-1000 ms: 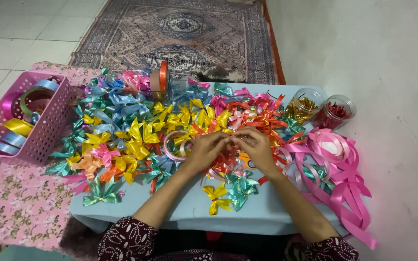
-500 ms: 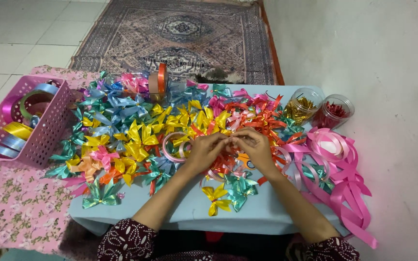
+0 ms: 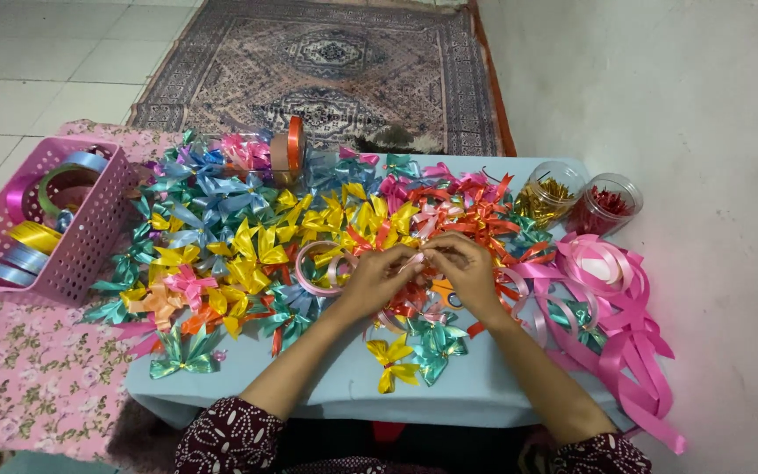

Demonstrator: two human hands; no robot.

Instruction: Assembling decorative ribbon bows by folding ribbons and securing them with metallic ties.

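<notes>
Two hands met over the blue table (image 3: 484,399). We pinched a small pink ribbon (image 3: 416,260) between our left hand (image 3: 385,277) and right hand (image 3: 467,269). It looked light, thin and slippery, best held at its middle, above the bows (image 3: 247,263).

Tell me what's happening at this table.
A person sits at a low blue table strewn with shiny ribbon bows. The left hand and right hand meet over the pile, pinching a small pink ribbon piece together. A pink basket of ribbon rolls stands to the left.
</notes>
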